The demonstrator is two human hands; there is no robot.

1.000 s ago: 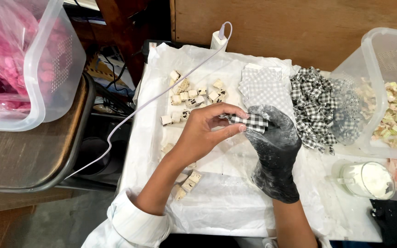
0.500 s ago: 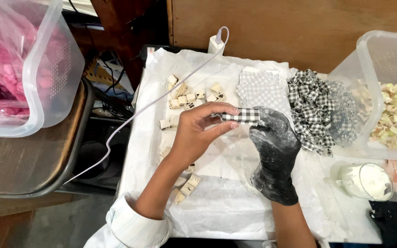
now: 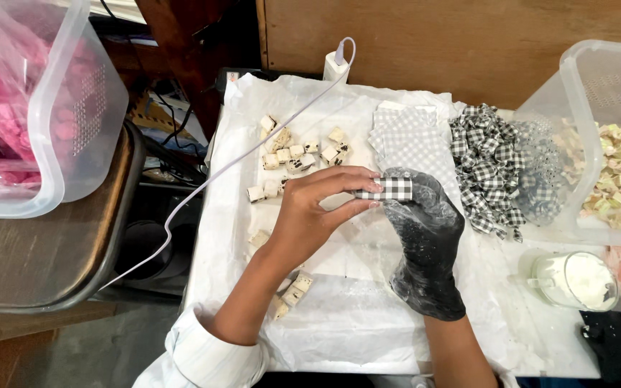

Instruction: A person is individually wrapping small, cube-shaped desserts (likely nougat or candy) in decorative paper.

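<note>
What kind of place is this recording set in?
Probably a small home or workshop sweet-packing table. The left hand and gloved right hand hold a checked-wrapped piece, with unwrapped pale cubes and a pile of wrapped pieces on the plastic-covered table.

A small black-and-white checked wrapped sweet (image 3: 384,189) is held above the table's middle. A heap of like-wrapped pieces (image 3: 489,167) is seen to its right, beside a stack of flat checked paper wrappers (image 3: 407,133).
</note>
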